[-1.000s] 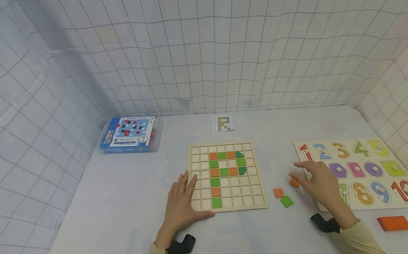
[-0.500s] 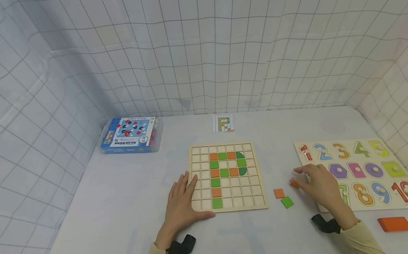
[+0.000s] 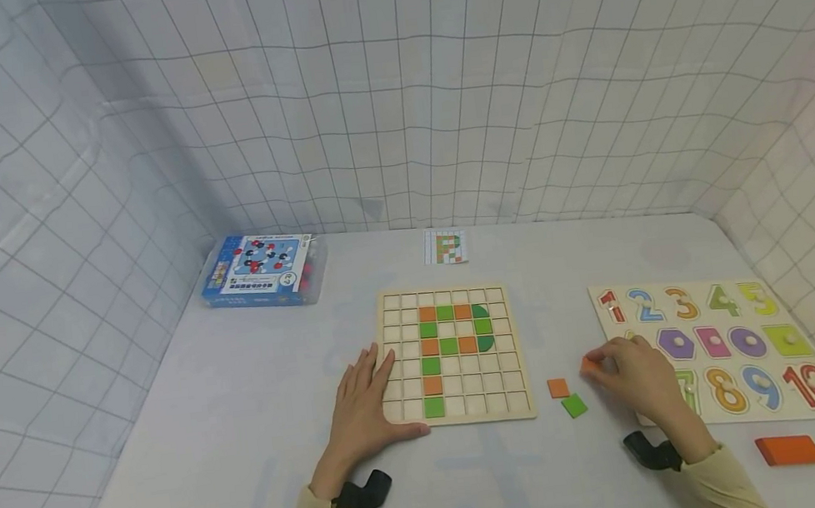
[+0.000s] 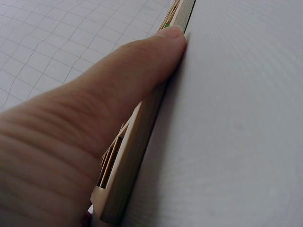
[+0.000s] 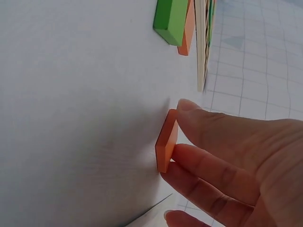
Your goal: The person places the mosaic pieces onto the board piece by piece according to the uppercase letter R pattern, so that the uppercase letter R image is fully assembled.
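My left hand (image 3: 366,407) lies with straight fingers over the left front corner of a wooden grid board (image 3: 493,382); in the left wrist view its thumb (image 4: 137,64) presses along the board's front edge. Orange, green and dark green rounded tiles form a P shape in the grid. To the right of the board, my right hand (image 3: 642,378) pinches a small orange square tile (image 5: 164,142) between thumb and fingers, low over the table. Between that hand and the board lie another orange square tile (image 3: 558,388) and a green square tile (image 3: 574,406).
A number and shape peg puzzle (image 3: 742,409) lies at the right, partly under my right hand. In front of it is an orange block (image 3: 789,450). Behind the board sits a small pattern card (image 3: 444,246); a boxed molecule set (image 3: 262,270) stands back left.
My right thumb and fingers have closed together onto the orange square tile near the puzzle. My left hand stays in place on the board.
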`<act>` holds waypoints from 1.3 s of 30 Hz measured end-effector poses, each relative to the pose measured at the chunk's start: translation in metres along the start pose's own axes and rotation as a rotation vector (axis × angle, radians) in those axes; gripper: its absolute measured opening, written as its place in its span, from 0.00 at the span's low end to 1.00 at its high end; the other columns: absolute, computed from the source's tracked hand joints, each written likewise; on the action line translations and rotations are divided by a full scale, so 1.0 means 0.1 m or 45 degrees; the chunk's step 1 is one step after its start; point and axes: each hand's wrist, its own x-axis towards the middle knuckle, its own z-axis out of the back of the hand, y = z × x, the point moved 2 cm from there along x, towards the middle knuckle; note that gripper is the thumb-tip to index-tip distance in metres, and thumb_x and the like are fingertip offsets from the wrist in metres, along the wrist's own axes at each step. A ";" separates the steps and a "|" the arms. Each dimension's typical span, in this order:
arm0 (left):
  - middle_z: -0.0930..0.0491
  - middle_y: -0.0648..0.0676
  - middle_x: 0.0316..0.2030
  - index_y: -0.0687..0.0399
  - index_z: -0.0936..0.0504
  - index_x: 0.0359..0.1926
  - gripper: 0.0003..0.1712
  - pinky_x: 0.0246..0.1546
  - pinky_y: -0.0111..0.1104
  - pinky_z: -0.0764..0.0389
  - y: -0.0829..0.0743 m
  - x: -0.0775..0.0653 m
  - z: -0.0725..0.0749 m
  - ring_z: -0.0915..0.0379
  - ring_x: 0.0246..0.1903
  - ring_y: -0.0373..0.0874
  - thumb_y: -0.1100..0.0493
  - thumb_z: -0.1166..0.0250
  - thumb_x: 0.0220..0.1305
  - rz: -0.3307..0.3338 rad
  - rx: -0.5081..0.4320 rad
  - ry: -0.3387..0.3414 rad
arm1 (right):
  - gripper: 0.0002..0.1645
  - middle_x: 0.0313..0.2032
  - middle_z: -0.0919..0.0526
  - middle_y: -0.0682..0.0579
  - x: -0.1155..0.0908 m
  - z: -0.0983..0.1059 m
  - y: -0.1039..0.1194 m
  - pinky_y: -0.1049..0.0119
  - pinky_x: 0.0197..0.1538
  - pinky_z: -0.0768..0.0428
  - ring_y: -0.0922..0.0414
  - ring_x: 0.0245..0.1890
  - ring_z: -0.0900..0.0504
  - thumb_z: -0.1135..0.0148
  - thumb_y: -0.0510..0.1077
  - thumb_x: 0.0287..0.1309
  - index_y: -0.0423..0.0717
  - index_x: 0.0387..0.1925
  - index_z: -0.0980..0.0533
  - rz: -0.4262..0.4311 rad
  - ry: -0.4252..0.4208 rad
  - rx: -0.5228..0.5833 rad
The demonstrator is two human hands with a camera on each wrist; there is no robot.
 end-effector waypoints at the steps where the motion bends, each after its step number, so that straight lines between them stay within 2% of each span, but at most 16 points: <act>1: 0.51 0.63 0.71 0.58 0.42 0.71 0.68 0.67 0.51 0.56 0.00 0.00 0.00 0.61 0.70 0.57 0.30 0.26 0.32 0.001 0.002 0.001 | 0.14 0.35 0.17 0.46 0.00 0.00 0.00 0.63 0.27 0.32 0.51 0.31 0.27 0.26 0.46 0.46 0.41 0.34 0.15 -0.004 0.004 -0.002; 12: 0.52 0.62 0.72 0.57 0.43 0.72 0.69 0.67 0.49 0.57 0.01 -0.01 0.01 0.62 0.71 0.56 0.29 0.27 0.32 0.008 0.011 0.019 | 0.11 0.31 0.19 0.51 0.02 -0.04 0.02 0.60 0.31 0.31 0.52 0.32 0.28 0.26 0.42 0.45 0.43 0.32 0.18 -0.070 0.044 0.042; 18: 0.54 0.61 0.72 0.56 0.45 0.72 0.69 0.68 0.48 0.59 0.03 0.00 -0.01 0.64 0.71 0.54 0.28 0.27 0.33 0.022 0.017 0.049 | 0.13 0.30 0.20 0.53 0.01 -0.04 0.05 0.64 0.25 0.32 0.57 0.24 0.29 0.27 0.42 0.48 0.46 0.34 0.22 -0.141 0.104 0.120; 21: 0.54 0.61 0.72 0.56 0.45 0.72 0.69 0.68 0.48 0.60 0.03 0.00 0.00 0.65 0.71 0.54 0.28 0.27 0.33 0.022 0.016 0.047 | 0.12 0.30 0.20 0.52 0.00 -0.05 0.07 0.65 0.24 0.32 0.57 0.24 0.29 0.28 0.43 0.50 0.47 0.35 0.23 -0.168 0.097 0.164; 29: 0.53 0.62 0.72 0.57 0.43 0.72 0.69 0.67 0.49 0.58 0.03 0.00 0.01 0.63 0.71 0.55 0.28 0.27 0.32 0.012 0.016 0.018 | 0.11 0.22 0.25 0.58 0.12 -0.09 0.23 0.68 0.19 0.38 0.59 0.19 0.33 0.27 0.46 0.50 0.48 0.30 0.24 -0.101 -0.011 0.238; 34: 0.52 0.62 0.72 0.57 0.43 0.72 0.69 0.67 0.49 0.57 0.03 0.00 0.00 0.62 0.71 0.55 0.28 0.27 0.32 -0.001 0.016 0.012 | 0.14 0.19 0.29 0.57 0.27 -0.14 0.48 0.69 0.17 0.42 0.59 0.16 0.35 0.27 0.49 0.49 0.50 0.28 0.25 -0.064 -0.016 0.325; 39: 0.52 0.63 0.71 0.58 0.43 0.72 0.68 0.67 0.50 0.57 0.02 0.00 0.00 0.62 0.70 0.56 0.29 0.27 0.33 -0.021 0.011 0.010 | 0.14 0.20 0.26 0.61 0.42 -0.20 0.76 0.69 0.18 0.40 0.60 0.18 0.34 0.25 0.49 0.46 0.52 0.26 0.25 0.032 -0.027 0.406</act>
